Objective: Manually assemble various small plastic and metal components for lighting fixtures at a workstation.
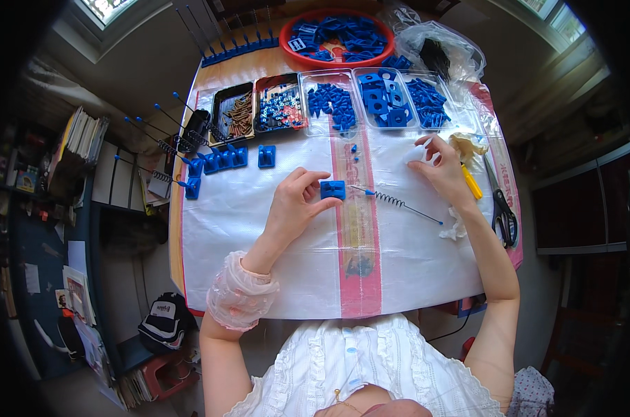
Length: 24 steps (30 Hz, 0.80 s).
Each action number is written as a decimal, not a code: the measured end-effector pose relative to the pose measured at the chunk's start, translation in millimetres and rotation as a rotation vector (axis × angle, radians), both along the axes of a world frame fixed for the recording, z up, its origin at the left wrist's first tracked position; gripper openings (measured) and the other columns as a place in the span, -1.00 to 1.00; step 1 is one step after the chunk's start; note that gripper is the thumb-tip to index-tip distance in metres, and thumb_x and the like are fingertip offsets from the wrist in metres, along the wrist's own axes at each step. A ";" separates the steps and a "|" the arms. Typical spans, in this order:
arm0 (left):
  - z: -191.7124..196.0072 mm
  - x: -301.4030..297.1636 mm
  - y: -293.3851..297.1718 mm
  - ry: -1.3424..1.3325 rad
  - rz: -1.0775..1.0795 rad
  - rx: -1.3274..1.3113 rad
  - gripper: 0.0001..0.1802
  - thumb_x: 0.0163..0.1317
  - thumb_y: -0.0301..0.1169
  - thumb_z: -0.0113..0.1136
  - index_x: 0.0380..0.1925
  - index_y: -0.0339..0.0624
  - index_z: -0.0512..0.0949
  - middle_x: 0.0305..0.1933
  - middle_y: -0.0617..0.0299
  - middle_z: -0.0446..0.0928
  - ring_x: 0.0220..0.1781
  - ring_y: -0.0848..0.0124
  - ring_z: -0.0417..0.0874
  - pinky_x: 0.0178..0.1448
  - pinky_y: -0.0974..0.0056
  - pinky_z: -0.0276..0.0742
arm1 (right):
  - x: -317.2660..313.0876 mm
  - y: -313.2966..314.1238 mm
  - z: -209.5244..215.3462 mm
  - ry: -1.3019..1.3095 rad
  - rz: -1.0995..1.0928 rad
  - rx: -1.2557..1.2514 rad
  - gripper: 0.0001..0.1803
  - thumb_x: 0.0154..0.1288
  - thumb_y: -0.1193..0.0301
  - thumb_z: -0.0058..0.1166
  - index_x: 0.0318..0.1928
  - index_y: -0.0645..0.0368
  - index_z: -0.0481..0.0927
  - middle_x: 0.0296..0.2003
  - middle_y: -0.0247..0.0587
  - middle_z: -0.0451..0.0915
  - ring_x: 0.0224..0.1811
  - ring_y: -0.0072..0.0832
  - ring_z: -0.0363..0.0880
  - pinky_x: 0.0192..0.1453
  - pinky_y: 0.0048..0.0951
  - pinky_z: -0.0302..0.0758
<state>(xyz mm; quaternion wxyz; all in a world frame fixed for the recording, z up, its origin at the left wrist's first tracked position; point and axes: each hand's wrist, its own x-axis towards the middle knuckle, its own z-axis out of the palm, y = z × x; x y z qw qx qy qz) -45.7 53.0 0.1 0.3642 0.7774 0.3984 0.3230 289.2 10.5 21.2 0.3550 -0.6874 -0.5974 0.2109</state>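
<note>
Lying between the hands, black coiled rod beside blue block.

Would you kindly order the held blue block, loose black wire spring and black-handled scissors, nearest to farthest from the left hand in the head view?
1. Blue block, in the left hand.
2. Black spring, right of it.
3. Scissors, far right.

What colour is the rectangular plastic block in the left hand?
The block is blue; best view: head.
</note>
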 end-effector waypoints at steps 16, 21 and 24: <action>5.1 -4.8 4.1 -0.215 0.162 0.150 -0.45 0.18 -0.20 0.63 0.13 -0.14 0.71 -0.25 0.29 0.57 -0.36 0.52 0.51 -0.27 0.38 0.48 | -61.1 -48.0 10.9 -0.244 0.293 0.264 -0.81 0.23 0.48 0.43 -0.19 0.20 0.67 -0.25 -0.16 0.62 -0.11 -0.21 0.60 -0.02 -0.22 0.54; 6.2 -7.2 5.5 -0.312 0.201 0.284 -0.67 0.28 -0.37 0.56 0.02 -0.13 0.76 -0.25 0.29 0.57 -0.37 0.53 0.50 -0.28 0.38 0.46 | -72.8 -37.6 -4.7 -0.340 0.323 0.151 -0.81 0.24 0.41 0.42 -0.22 0.21 0.69 -0.22 -0.17 0.62 -0.08 -0.20 0.59 0.03 -0.18 0.55; 14.1 -1.5 -3.9 -0.263 0.153 0.355 -0.72 0.25 -0.47 0.55 -0.04 -0.14 0.77 -0.25 0.27 0.58 -0.38 0.51 0.54 -0.30 0.37 0.51 | -70.8 -38.5 -8.9 -0.383 0.340 0.156 -0.81 0.23 0.41 0.43 -0.23 0.20 0.68 -0.23 -0.19 0.62 -0.09 -0.20 0.59 0.04 -0.18 0.55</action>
